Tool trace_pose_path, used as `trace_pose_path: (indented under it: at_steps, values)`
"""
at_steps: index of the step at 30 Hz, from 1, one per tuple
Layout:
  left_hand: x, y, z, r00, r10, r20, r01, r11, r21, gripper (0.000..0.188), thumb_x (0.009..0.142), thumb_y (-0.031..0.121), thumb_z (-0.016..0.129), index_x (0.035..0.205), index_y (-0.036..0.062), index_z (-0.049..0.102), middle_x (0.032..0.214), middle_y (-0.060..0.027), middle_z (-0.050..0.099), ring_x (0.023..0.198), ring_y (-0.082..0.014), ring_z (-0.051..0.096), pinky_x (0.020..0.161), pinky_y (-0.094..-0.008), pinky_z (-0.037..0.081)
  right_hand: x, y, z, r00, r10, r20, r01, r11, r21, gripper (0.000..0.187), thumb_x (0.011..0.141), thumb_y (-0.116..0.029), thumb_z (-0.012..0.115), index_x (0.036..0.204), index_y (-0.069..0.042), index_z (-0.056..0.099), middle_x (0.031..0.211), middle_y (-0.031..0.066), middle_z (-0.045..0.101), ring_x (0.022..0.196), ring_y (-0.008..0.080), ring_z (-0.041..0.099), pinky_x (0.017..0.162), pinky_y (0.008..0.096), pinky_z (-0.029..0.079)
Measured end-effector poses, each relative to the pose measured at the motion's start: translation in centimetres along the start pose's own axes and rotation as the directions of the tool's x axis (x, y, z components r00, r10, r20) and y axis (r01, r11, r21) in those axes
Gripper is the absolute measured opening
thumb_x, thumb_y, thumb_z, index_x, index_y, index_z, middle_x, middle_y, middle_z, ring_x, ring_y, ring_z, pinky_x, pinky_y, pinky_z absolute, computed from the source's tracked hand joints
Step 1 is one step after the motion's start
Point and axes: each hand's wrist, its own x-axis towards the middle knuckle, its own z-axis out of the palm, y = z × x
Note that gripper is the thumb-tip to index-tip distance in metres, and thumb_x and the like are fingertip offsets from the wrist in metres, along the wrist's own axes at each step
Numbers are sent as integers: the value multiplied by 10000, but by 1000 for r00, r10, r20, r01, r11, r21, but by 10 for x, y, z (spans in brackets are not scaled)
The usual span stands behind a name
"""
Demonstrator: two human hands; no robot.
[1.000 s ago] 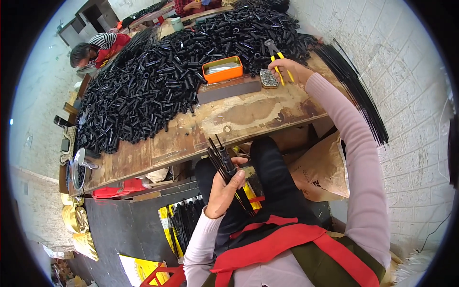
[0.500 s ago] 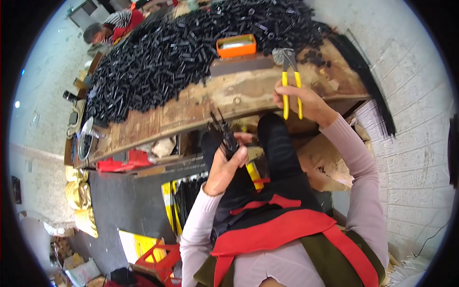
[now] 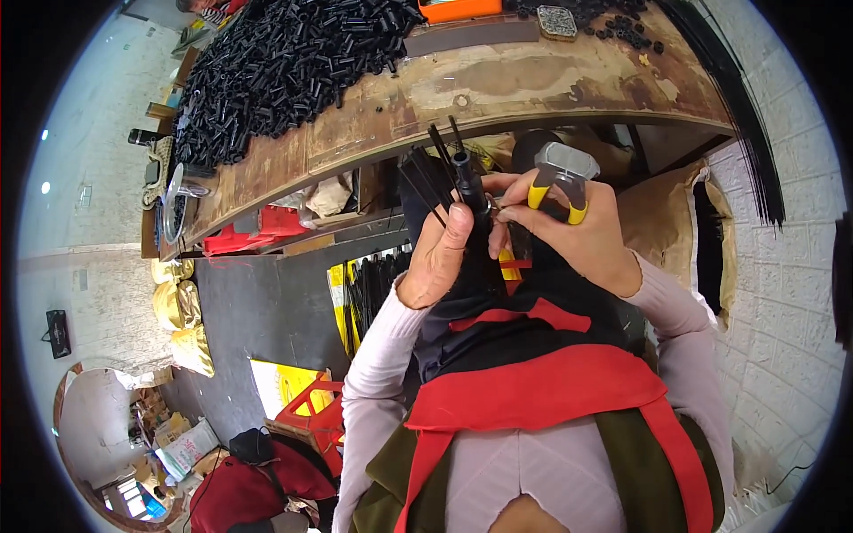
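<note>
My left hand [image 3: 435, 258] is wrapped round a bundle of thin black rods [image 3: 423, 176] with a black tube [image 3: 471, 185], which looks like an umbrella frame. The tube's hollow end points up and away from me. My right hand [image 3: 591, 240] is closed, keeping a pair of pliers [image 3: 538, 195] with yellow handles in its palm. The grey jaws stick out beyond the knuckles. Thumb and forefinger of this hand pinch at the side of the tube, beside the left fingers. Whatever small part they touch there is too small to make out.
Beyond my knees stands a wooden workbench [image 3: 355, 124] with a large heap of black tubes [image 3: 293, 71]. An orange box [image 3: 460, 9] and a small tray of metal bits [image 3: 557, 22] lie at its far side. Long black rods [image 3: 746, 133] hang off the right end.
My right hand has come down from above the bench with the pliers and met the left hand. The bundle is more upright. The view has tilted lower, so the bench sits higher.
</note>
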Motion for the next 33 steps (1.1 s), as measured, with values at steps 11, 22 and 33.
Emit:
trace_pose_path:
  at_steps: [11,22,33]
  values:
    - [-1,9,10,999,22,-31,-20,998,66,886,934,702,406,1338,-86,446,774,-27,576,779,-117,563,751,-270,445,2,13,-5,981,-195,11,191,947,-259,103,888,15,666,979,58,644,900,85,678,712,161,695,637,267,551]
    - [-1,8,8,999,41,-3,-41,999,32,829,967,642,412,1396,-67,397,784,-13,524,728,-101,484,724,-255,417,6,6,-2,992,-103,76,101,995,24,105,896,111,604,977,45,612,1087,208,631,830,228,690,859,358,540]
    - [5,-1,-5,998,53,34,-50,995,-92,846,957,643,409,1465,-24,287,686,-37,451,615,-132,439,612,-294,404,16,-36,-15,958,277,75,-237,912,-336,222,930,-200,641,949,1,549,742,56,601,595,104,549,579,255,445]
